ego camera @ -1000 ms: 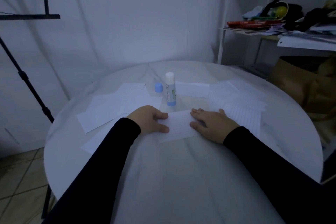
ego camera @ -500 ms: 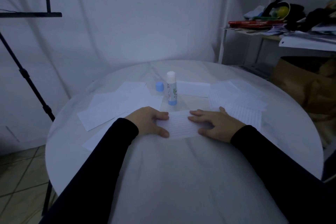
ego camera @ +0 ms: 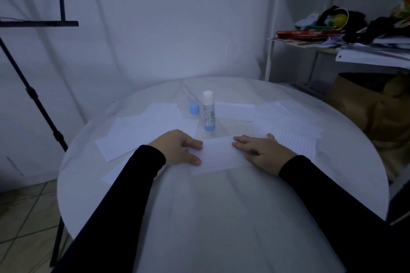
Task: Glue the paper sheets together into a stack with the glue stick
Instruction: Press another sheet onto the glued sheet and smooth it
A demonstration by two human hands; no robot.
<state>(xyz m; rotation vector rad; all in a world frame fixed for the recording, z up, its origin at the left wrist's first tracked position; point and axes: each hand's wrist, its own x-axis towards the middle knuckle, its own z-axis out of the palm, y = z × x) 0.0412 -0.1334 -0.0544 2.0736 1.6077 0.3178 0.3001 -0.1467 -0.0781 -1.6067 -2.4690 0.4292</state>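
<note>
A lined paper sheet (ego camera: 218, 155) lies flat near the middle of the round white table (ego camera: 221, 217). My left hand (ego camera: 178, 150) rests on its left end, fingers and thumb lying on the paper. My right hand (ego camera: 260, 153) presses flat on its right end with straight fingers. Just behind the sheet the glue stick (ego camera: 209, 114) stands upright and uncapped, its blue cap (ego camera: 194, 108) beside it on the left. Several blank sheets (ego camera: 142, 131) are spread to the left, and several more lined sheets (ego camera: 288, 126) overlap on the right.
A black tripod stand (ego camera: 33, 95) rises at the table's left edge. A cluttered white shelf (ego camera: 332, 37) and a brown paper bag (ego camera: 366, 104) stand to the right. Another sheet (ego camera: 235, 111) lies behind the glue stick.
My right hand has slid left and back across the lined sheet, smoothing it. My left hand has stayed on the sheet's left end.
</note>
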